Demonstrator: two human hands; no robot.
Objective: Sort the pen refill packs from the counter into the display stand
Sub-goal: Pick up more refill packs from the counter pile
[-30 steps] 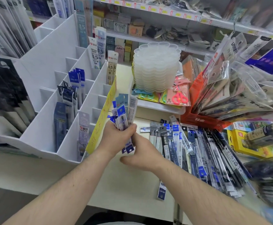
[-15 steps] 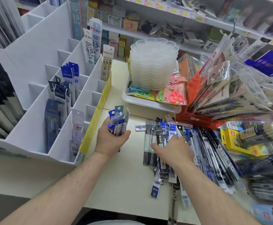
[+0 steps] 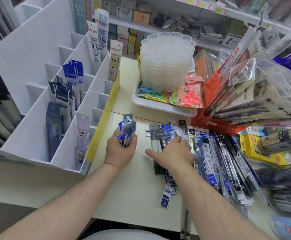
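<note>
My left hand grips a bunch of blue and white refill packs upright above the counter, just right of the display stand. My right hand lies palm down on the pile of refill packs spread over the counter, fingers over the packs at the pile's left end, thumb stretched out to the left. The white display stand rises at the left, with several of its slots holding blue, black and white packs.
A white tray holds a stack of clear plastic palettes and carded scissors behind the pile. An orange box of bagged pens stands at the right, a yellow box beside it. Shelves of stationery run across the back.
My right hand left the bunch in my left hand and moved right, down onto the pile on the counter. My left hand lowered the bunch a little.
</note>
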